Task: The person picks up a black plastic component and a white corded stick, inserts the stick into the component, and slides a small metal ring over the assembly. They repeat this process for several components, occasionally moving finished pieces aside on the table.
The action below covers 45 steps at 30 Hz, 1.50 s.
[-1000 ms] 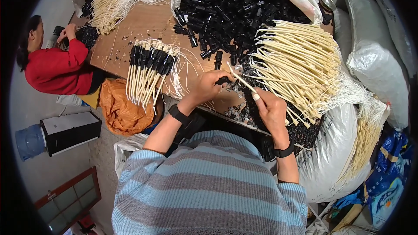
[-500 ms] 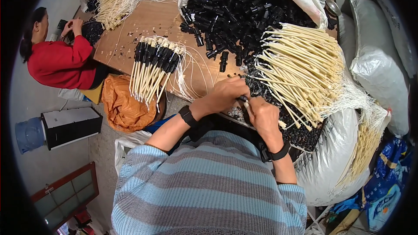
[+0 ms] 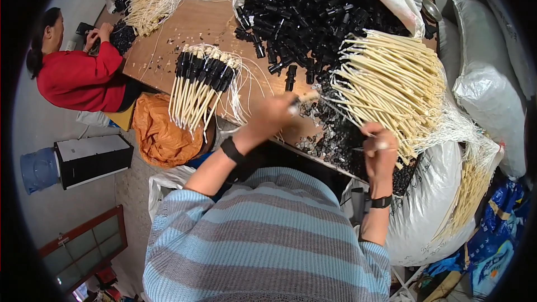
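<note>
My left hand [image 3: 268, 116], blurred by motion, is closed around a black plastic fitting [image 3: 295, 101]. A cream stick's knobbly end [image 3: 308, 97] sticks out of it to the right. From there a thin pale string [image 3: 342, 113] runs taut to my right hand [image 3: 381, 148], whose fingers are curled on it. Beside that hand lies a thick heap of cream wick-like sticks [image 3: 391, 89] with white strings. Left of my left hand, a bundle of cream sticks fitted with black pieces [image 3: 207, 72] rests at the table edge.
Loose black fittings [image 3: 296, 17] spill from a white sack at the back. Small black scraps [image 3: 335, 142] cover the near wooden tabletop [image 3: 193, 19]. A person in red [image 3: 81, 81] works at the left. White sacks [image 3: 484, 84] stand at right; an orange bag [image 3: 162, 131] sits below the table.
My hands, close together before, have drawn apart. The left went up and left with the fitting; the right moved right, a string now stretched between them.
</note>
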Available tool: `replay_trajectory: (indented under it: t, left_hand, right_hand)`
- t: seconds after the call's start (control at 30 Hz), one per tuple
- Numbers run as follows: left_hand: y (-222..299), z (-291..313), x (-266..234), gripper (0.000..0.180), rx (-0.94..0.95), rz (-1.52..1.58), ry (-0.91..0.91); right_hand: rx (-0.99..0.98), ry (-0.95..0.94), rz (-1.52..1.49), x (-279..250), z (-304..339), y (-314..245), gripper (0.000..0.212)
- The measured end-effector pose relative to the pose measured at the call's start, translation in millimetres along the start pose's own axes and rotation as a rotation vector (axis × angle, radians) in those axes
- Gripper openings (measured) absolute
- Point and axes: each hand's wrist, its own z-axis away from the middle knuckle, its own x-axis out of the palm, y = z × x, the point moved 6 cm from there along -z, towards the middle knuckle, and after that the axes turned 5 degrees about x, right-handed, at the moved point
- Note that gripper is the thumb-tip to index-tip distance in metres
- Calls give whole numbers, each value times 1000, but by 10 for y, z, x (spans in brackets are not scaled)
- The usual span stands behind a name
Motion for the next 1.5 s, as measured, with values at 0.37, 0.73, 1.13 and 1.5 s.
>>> replay_trajectory:
  t: [0.37, 0.73, 1.13, 1.5]
  left_hand:
    - [-42, -5, 176, 25, -522, 523, -196]
    - [76, -42, 87, 42, -241, 182, -286]
    - [187, -69, 216, 41, -249, 404, -471]
    - [246, -89, -88, 23, 86, 431, 13]
  right_hand:
    - [-247, -25, 1242, 890, -66, 298, 16]
    - [-401, 96, 1306, 843, -86, 232, 12]
    - [-351, -87, 1177, 891, -68, 370, 16]
    - [-417, -32, 1028, 883, -83, 335, 15]
